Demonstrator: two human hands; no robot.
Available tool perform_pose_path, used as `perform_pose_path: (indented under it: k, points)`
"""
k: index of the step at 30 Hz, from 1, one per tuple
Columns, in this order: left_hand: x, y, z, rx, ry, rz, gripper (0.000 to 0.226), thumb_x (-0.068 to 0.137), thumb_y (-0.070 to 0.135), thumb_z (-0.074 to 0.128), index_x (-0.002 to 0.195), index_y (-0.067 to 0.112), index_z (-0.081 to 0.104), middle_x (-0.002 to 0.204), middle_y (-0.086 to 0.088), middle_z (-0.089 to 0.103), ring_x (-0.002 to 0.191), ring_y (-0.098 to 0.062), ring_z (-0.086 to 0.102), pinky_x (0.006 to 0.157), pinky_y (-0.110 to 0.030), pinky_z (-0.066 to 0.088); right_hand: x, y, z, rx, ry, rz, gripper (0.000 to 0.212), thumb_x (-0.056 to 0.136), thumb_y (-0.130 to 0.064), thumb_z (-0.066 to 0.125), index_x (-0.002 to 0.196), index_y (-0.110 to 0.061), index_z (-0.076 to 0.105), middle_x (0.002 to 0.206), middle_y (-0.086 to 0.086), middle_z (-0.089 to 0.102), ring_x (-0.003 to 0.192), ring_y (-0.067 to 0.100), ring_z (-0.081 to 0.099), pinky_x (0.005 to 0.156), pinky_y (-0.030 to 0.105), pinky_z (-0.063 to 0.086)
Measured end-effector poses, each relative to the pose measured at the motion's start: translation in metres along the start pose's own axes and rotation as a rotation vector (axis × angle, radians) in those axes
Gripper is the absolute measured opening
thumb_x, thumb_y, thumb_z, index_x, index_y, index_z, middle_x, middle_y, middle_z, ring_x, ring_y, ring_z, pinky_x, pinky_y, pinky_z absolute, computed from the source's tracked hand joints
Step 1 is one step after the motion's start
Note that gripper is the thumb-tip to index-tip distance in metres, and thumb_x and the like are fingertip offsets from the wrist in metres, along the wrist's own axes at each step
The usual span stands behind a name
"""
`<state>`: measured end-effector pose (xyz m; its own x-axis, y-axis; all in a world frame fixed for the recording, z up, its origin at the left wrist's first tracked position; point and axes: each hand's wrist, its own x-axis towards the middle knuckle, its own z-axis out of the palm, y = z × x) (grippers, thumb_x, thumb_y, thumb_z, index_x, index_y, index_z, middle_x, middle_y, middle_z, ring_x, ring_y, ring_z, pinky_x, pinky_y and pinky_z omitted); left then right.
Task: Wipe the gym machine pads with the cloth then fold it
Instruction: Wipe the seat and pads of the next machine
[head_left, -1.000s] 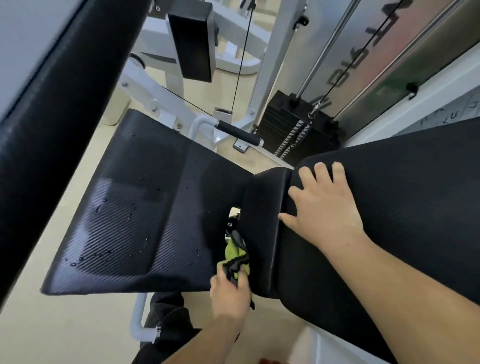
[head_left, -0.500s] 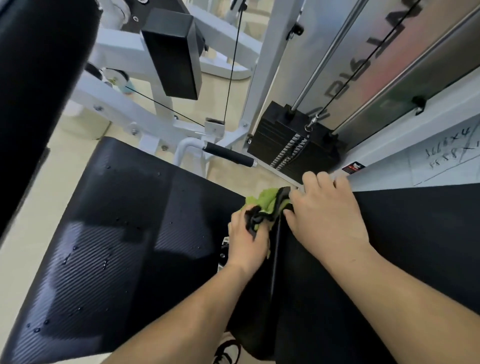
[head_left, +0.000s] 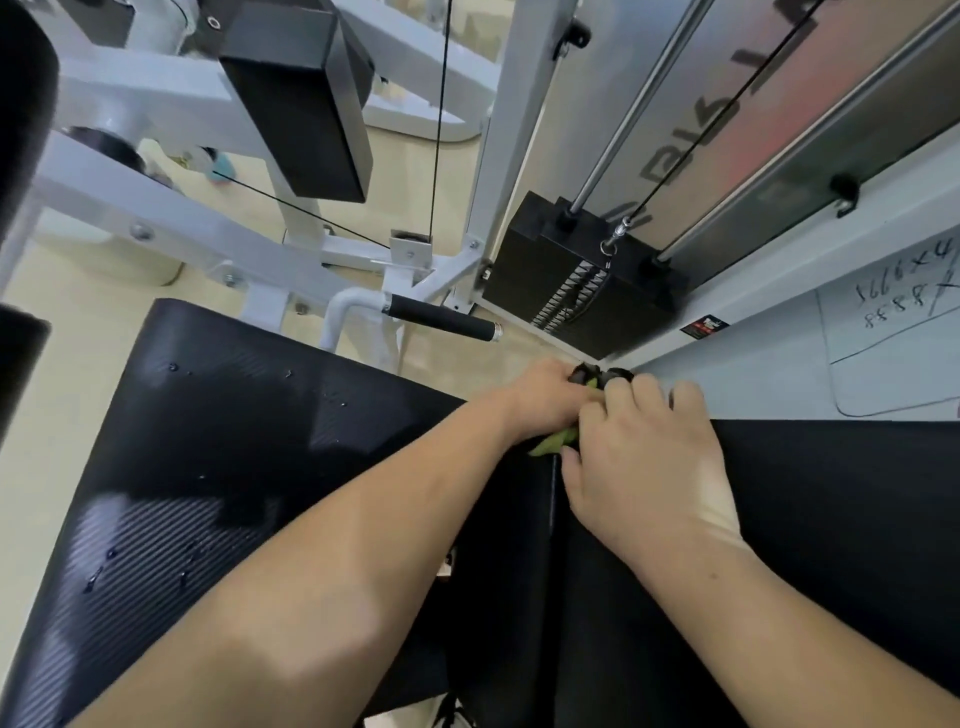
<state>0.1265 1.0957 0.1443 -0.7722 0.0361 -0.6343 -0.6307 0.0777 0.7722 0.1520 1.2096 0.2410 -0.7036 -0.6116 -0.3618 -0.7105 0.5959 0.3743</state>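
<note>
- My left hand (head_left: 545, 402) curls its fingers round the bunched cloth (head_left: 551, 442), pushing it into the gap between the pads at frame centre, to wipe the edges.
- My right hand (head_left: 641, 462) lies flat on the right pad (head_left: 831, 493), fingers nearly straight and gripping nothing; I judge it is bracing.
- Droplets (head_left: 98, 577) sit on the left pad (head_left: 208, 441).

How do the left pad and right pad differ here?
The left pad carries water droplets; the right pad shows none. The left pad shows a ribbed sheen; the right pad looks plain matte. The right hand rests on the right pad, while the left hand grips the cloth at the gap between them. Both are black.
</note>
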Motion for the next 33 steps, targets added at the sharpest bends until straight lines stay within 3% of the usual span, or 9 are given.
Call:
perform_pose_path:
  k: [3, 5, 8, 10, 17, 22, 27, 30, 33]
  points:
    - [0.016, -0.022, -0.012, 0.076, 0.029, -0.056, 0.019, 0.089, 0.019, 0.069, 0.071, 0.02, 0.064, 0.071, 0.004, 0.061, 0.065, -0.008, 0.058, 0.056, -0.018, 0.046, 0.001, 0.002, 0.001, -0.003, 0.008, -0.009, 0.031, 0.095, -0.045, 0.051, 0.097, -0.02, 0.067, 0.096, 0.005, 0.058, 0.094, 0.029, 0.05, 0.082, 0.046, 0.028]
    - [0.024, -0.039, -0.024, 0.119, 0.091, -0.119, 0.006, 0.089, 0.02, 0.068, 0.086, 0.015, 0.069, 0.082, -0.001, 0.067, 0.08, -0.018, 0.065, 0.065, -0.024, 0.051, 0.001, 0.002, 0.0, -0.012, -0.005, -0.006, 0.035, 0.098, -0.049, 0.044, 0.101, -0.021, 0.064, 0.101, 0.004, 0.056, 0.097, 0.028, 0.049, 0.083, 0.045, 0.029]
    - [0.024, -0.071, -0.042, 0.203, 0.117, -0.272, 0.032, 0.094, 0.021, 0.059, 0.123, 0.008, 0.065, 0.115, -0.011, 0.069, 0.11, -0.029, 0.065, 0.098, -0.035, 0.054, -0.001, 0.002, -0.003, -0.01, -0.017, -0.016, 0.039, 0.1, -0.052, 0.037, 0.107, -0.022, 0.062, 0.105, 0.004, 0.055, 0.101, 0.028, 0.048, 0.086, 0.045, 0.03]
    - [0.023, -0.083, -0.047, 0.229, 0.13, -0.309, 0.044, 0.096, 0.02, 0.056, 0.138, 0.01, 0.059, 0.126, -0.011, 0.066, 0.119, -0.03, 0.062, 0.108, -0.038, 0.049, 0.0, 0.001, -0.005, -0.015, -0.015, -0.005, 0.041, 0.1, -0.052, 0.036, 0.11, -0.023, 0.063, 0.107, 0.003, 0.056, 0.103, 0.028, 0.048, 0.086, 0.045, 0.03]
    - [-0.007, -0.065, -0.009, 0.023, 0.232, -0.02, 0.026, 0.08, 0.03, 0.059, 0.103, 0.041, 0.066, 0.103, 0.006, 0.076, 0.104, -0.02, 0.07, 0.1, -0.043, 0.055, 0.001, -0.004, -0.01, 0.008, -0.03, 0.021, 0.039, 0.096, -0.051, 0.041, 0.11, -0.025, 0.066, 0.112, 0.002, 0.06, 0.108, 0.027, 0.05, 0.087, 0.045, 0.03]
    - [-0.068, -0.069, 0.032, -0.024, 0.46, 0.091, 0.032, 0.081, 0.03, 0.052, 0.111, 0.04, 0.056, 0.121, 0.002, 0.057, 0.112, -0.026, 0.059, 0.098, -0.044, 0.052, -0.001, -0.004, -0.014, 0.079, 0.037, 0.054, 0.033, 0.093, -0.042, 0.043, 0.109, -0.026, 0.066, 0.113, 0.0, 0.065, 0.111, 0.026, 0.053, 0.092, 0.047, 0.031]
    - [-0.141, -0.129, 0.095, 0.037, 0.558, 0.046, 0.047, 0.089, 0.008, 0.061, 0.13, 0.031, 0.052, 0.119, 0.008, 0.04, 0.107, -0.016, 0.053, 0.091, -0.029, 0.046, -0.002, -0.007, -0.008, 0.057, 0.21, -0.065, 0.022, 0.089, -0.035, 0.058, 0.086, -0.017, 0.072, 0.09, 0.006, 0.064, 0.089, 0.032, 0.056, 0.081, 0.046, 0.037]
    - [-0.186, -0.181, 0.127, -0.105, 0.545, -0.062, 0.043, 0.091, 0.007, 0.059, 0.125, 0.032, 0.052, 0.119, 0.011, 0.05, 0.11, -0.012, 0.058, 0.097, -0.027, 0.047, -0.028, -0.021, -0.005, 0.01, 0.276, -0.197, 0.017, 0.083, -0.031, 0.069, 0.076, -0.015, 0.072, 0.08, 0.007, 0.064, 0.08, 0.033, 0.057, 0.076, 0.045, 0.039]
    - [-0.228, -0.208, 0.141, -0.301, 0.573, -0.212, 0.027, 0.095, 0.01, 0.06, 0.113, 0.03, 0.054, 0.107, 0.012, 0.064, 0.106, -0.013, 0.063, 0.087, -0.021, 0.043, -0.082, -0.047, 0.002, 0.119, 0.24, -0.338, 0.015, 0.08, -0.032, 0.073, 0.081, -0.017, 0.072, 0.084, 0.006, 0.065, 0.083, 0.032, 0.061, 0.076, 0.043, 0.042]
